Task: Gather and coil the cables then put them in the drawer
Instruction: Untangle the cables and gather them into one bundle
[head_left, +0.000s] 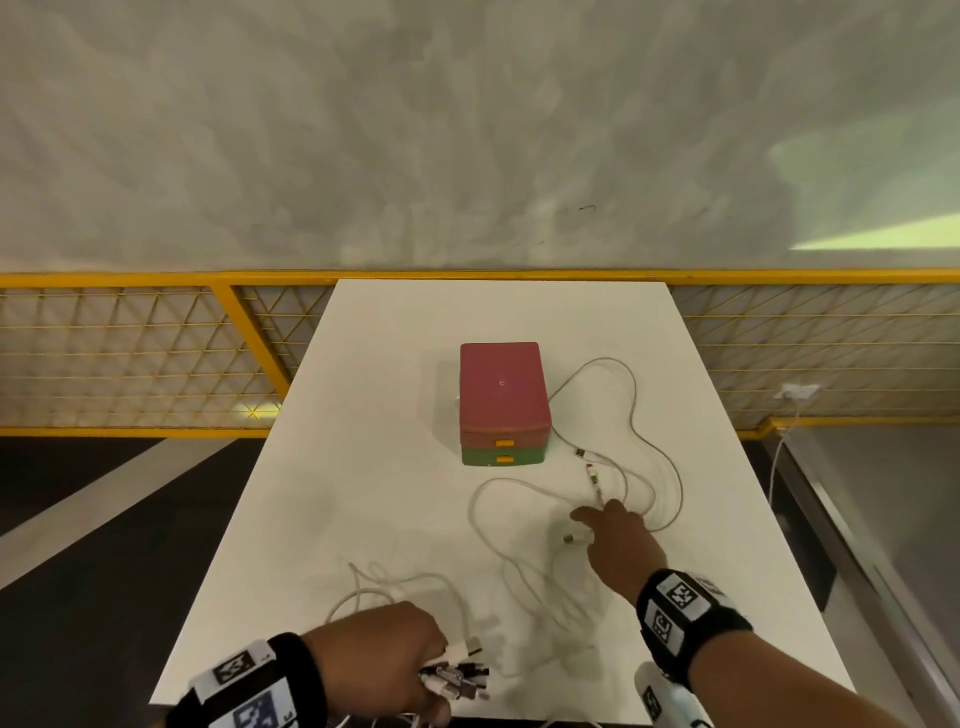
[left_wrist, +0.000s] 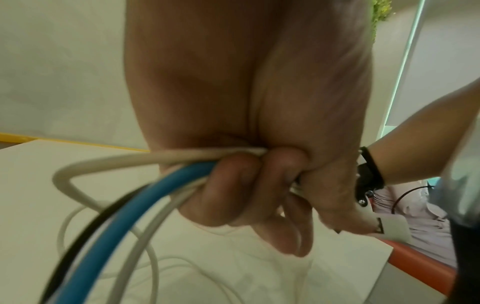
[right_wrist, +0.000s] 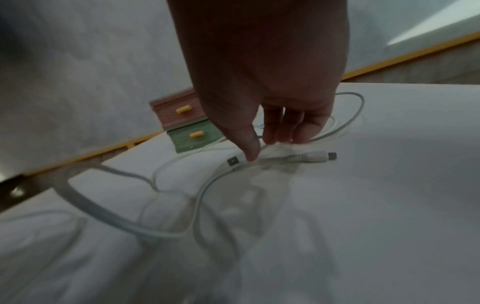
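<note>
Tangles threaten: your left hand (head_left: 382, 657) grips bundled cables (head_left: 457, 675); your right hand (head_left: 618, 538), fingers loosely spread at frame centre, holds nothing.

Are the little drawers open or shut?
Shut. Both the pink drawer and green drawer sit flush with the box front.

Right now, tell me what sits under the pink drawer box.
Under the pink drawer box sits a green drawer unit with a yellow handle, closed, resting on the white table. Its contents are hidden.
</note>
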